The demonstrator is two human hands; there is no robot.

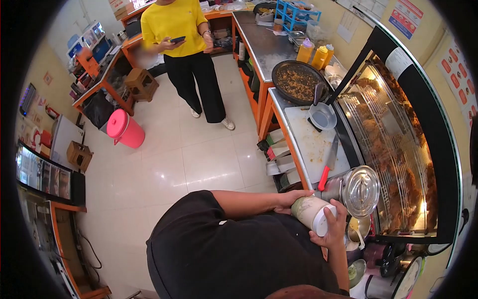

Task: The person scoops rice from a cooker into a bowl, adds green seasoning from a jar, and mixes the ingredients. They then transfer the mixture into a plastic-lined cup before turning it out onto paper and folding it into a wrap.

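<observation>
A plastic jar (308, 211) with a white lid and pale, greenish contents lies tilted between my two hands, close to my body. My left hand (291, 200) is wrapped round its bottom end. At the other end, my right hand (332, 225) grips the jar around its white lid (324, 221). The lid is on the jar. Just beyond my hands stands a steel pot with a shiny lid (362, 191). A knife (330, 162) with a red handle rests on the white cutting board (309, 144), its handle pointing toward me.
A lit glass cabinet (393, 149) holds browned food on racks. A clear plastic dipper (322, 116) and a large dark pan (298, 82) of crumbs stand farther along the counter, near sauce bottles (318, 57). A person in yellow (174, 25) stands holding a phone. A pink bin (125, 130) is on the floor.
</observation>
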